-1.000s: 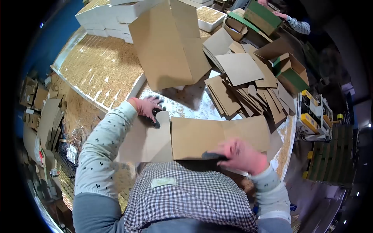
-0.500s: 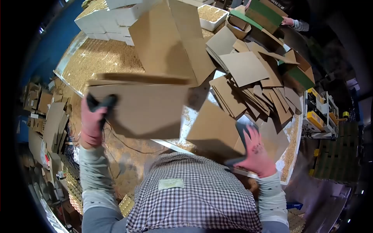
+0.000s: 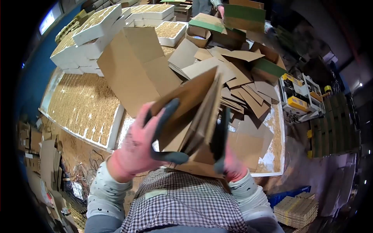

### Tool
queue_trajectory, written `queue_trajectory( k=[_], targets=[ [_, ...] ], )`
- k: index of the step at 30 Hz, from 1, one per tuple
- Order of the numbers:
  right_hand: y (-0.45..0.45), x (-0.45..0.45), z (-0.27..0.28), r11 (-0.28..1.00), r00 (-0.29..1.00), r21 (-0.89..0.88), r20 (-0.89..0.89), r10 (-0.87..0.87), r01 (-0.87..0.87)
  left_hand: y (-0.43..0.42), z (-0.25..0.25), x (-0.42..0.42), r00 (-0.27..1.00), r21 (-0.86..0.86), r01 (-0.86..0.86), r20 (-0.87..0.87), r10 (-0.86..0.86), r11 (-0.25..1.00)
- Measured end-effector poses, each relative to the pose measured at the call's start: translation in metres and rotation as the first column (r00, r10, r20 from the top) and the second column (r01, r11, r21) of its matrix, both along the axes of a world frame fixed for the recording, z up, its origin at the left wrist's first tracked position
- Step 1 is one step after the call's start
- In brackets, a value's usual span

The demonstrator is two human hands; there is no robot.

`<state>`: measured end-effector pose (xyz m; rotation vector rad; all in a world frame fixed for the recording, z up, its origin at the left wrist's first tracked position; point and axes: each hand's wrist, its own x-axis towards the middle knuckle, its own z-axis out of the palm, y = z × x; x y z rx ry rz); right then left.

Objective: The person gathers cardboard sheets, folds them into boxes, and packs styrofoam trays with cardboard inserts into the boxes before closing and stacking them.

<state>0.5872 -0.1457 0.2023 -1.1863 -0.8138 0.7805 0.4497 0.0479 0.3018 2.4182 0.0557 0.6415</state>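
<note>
In front of the checked apron, folded brown cardboard [image 3: 186, 101] stands upright between my gloved hands, its panels spread in a V. My left hand [image 3: 145, 141], in a pink glove with dark fingertips, grips its left panel, fingers on the outer face and thumb low near the fold. My right hand [image 3: 227, 151] presses against the right side, fingers pointing up, partly hidden by the board. Behind the left hand a large cardboard sheet [image 3: 138, 66] leans up. A flat cardboard piece [image 3: 244, 149] lies on the table right of my right hand.
Loose cardboard pieces [image 3: 248, 89] are heaped at the back right beside a green and brown box [image 3: 268, 68]. White foam trays [image 3: 87, 54] are stacked at the back left. A co-worker's hand [image 3: 221, 11] touches another green box [image 3: 244, 17]. A yellow and white machine [image 3: 299, 95] stands right.
Both hands have come together around the cardboard, which has moved from the left to the middle and turned upright with its panels apart. The view has shifted, and the co-worker's box has changed position.
</note>
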Motion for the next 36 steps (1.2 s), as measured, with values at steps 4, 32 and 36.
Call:
queue_trajectory(
  k=[4, 32, 36],
  targets=[
    [0.003, 0.000, -0.004, 0.940, 0.926, -0.052, 0.199, -0.322, 0.338, -0.021, -0.015, 0.027, 0.998, 0.194, 0.060, -0.029, -0.055, 0.979],
    [-0.129, 0.112, -0.026, 0.520, 0.499, -0.071, -0.198, -0.844, 0.851, 0.101, -0.064, 0.163, 0.937, -0.785, -0.067, 0.163, 0.309, 0.616],
    [-0.094, 0.125, -0.022, 0.953, 0.961, -0.148, -0.039, -0.274, 0.266, 0.062, -0.056, 0.183, 0.950, -0.712, 0.086, 0.270, 0.160, 0.697]
  ],
)
